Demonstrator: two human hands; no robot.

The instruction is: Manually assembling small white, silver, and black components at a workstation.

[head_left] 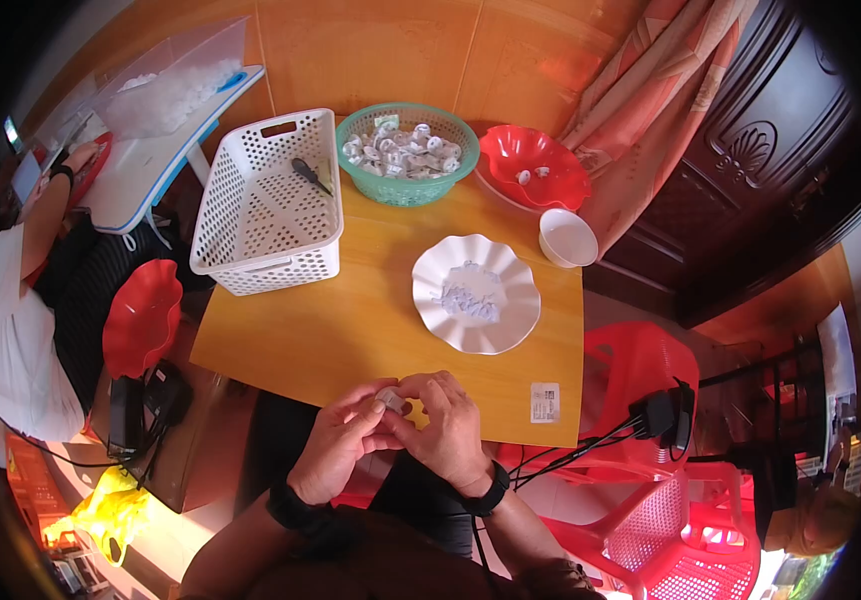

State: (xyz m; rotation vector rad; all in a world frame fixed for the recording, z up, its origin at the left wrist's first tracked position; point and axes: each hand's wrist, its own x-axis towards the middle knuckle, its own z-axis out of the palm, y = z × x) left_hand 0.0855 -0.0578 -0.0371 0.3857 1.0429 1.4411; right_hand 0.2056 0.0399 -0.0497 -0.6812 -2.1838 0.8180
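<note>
Close to my body, at the table's near edge, my left hand point(335, 450) and my right hand point(445, 425) meet around a small white round piece point(390, 400). Fingers of both hands pinch it, and they cover part of it. What exactly it is I cannot make out. Beyond my hands lies a white scalloped plate point(430, 270) with a heap of thin whitish scraps point(470, 302) in its middle. Further back, a green basket point(405, 192) holds several small white pieces with dark marks point(400, 155).
A white perforated basket point(250, 262) with a dark-handled tool point(310, 174) stands left. At the back right are a red scalloped dish point(515, 150) with small white pieces and a white bowl point(568, 240). A label point(544, 402) lies right. Another person point(15, 320) sits left; red chairs point(650, 520) stand right.
</note>
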